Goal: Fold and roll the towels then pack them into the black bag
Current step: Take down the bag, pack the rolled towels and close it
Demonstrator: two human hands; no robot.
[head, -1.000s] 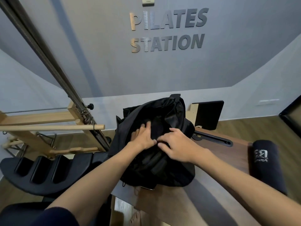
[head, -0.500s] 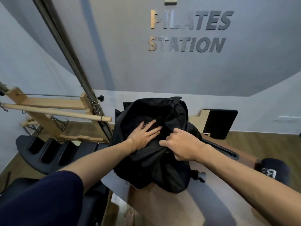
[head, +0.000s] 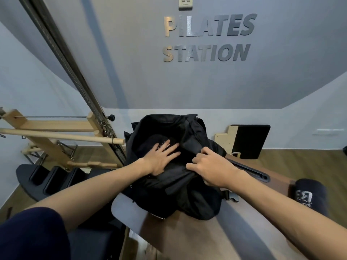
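The left hand (head: 161, 160), curled a second ago, is now spread flat, pressing into the mouth of the soft black fabric bag (head: 174, 166) on the wooden table (head: 187, 239). The right hand (head: 214, 168) remains pinched on the bag's rim. Packing is judged underway; one rolled dark towel (head: 309, 196) lies well apart, unpacked.

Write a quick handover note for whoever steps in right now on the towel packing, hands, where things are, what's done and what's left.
Left hand: open, palm flat, pressing down into the mouth of the black bag.
Right hand: closed, pinching the bag's fabric at the opening.
The bag sits on the wooden table. One rolled dark towel lies at the table's right end, not yet packed.
Bag contents are too dark to count.
Left: pack the rolled towel, then close the bag.
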